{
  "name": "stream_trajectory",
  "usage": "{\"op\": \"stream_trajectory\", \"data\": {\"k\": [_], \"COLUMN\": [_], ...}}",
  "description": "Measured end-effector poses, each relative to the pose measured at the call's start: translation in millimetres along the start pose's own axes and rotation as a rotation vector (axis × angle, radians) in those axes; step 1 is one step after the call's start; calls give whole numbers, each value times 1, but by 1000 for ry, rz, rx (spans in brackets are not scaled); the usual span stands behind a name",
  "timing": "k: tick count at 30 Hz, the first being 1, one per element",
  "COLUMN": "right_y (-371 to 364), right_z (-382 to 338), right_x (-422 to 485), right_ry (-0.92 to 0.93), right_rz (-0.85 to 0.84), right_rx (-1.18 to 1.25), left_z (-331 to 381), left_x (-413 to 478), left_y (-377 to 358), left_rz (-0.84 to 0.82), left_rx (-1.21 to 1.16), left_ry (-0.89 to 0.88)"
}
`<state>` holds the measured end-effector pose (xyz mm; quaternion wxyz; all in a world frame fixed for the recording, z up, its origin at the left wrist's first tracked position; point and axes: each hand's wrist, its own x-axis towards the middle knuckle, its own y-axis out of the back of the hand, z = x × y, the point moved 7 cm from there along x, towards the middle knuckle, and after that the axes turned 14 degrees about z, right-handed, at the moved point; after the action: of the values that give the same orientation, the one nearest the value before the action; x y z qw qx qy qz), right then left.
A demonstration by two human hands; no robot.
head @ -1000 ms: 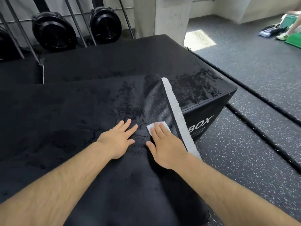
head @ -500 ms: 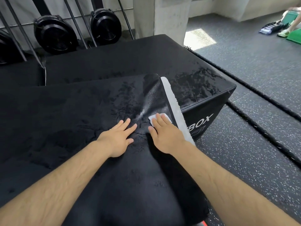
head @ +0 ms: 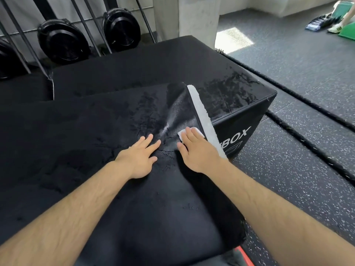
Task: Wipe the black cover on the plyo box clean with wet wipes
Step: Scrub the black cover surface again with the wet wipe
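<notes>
A black cover [head: 80, 143] lies spread over the plyo box [head: 240, 129], whose side reads "BOX" in white. The cover's right edge is folded up, showing a white fuzzy strip [head: 201, 116]. Wet streaks shine on the cover and on the box top. My right hand [head: 197, 152] presses a white wet wipe [head: 194, 131] flat on the cover beside that strip, fingers straight. My left hand [head: 138, 160] lies flat on the cover just to the left, fingers spread.
Black weight plates [head: 61, 41] lean on a rack at the back left. A concrete pillar [head: 192, 18] stands behind the box. Thick black ropes [head: 307, 146] run across the speckled rubber floor on the right. A person's leg and green items [head: 345, 29] sit far right.
My right hand has slid the wipe away from me, up along the cover beside the white strip. My left hand has stayed in place.
</notes>
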<state>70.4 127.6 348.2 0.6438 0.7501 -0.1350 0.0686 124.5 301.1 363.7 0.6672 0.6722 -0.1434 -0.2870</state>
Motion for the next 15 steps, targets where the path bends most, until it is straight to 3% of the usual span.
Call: {"op": "stream_trajectory", "data": {"k": [4,10,15], "right_y": [12,-17,-6], "right_z": [-18,17,-19], "right_x": [-37,14,-38], "right_ry": [56,-50,62], "right_rz": [61,11,9], "right_rx": [-4,-23,-58], "left_z": [5,31,25], "left_x": [-1,3,-1], "left_y": [1,-7,-12], "left_rz": [35,16,44], "left_rx": [-33,-14,17], "left_ry": [10,-13,-26]}}
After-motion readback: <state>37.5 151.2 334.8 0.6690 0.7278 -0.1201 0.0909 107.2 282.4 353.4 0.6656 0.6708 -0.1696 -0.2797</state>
